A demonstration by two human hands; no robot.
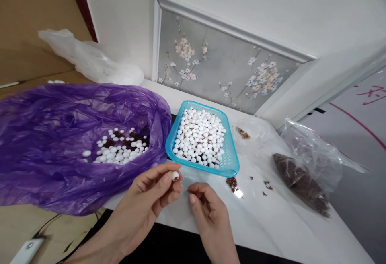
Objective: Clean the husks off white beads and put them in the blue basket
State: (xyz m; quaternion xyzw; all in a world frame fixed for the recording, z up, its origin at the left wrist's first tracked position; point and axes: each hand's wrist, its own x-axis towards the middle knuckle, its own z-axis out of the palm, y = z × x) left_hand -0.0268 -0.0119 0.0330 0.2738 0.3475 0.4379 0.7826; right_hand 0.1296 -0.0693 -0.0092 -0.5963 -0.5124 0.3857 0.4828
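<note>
Between the thumb and forefinger of my left hand is a small white ball with a reddish-brown spot on its lower side. My right hand is just to the right, thumb and forefinger pinched together; whatever sits at their tips is too small to make out. Beyond both hands stands a blue plastic basket full of similar white balls. To the left, an opened purple plastic bag holds more white balls among dark reddish-brown bits.
A little heap of reddish-brown flakes lies right of my hands on the white tabletop. Farther right rests a clear bag of dark brown material. Crumpled clear plastic lies behind the purple bag. A framed floral panel is at the back.
</note>
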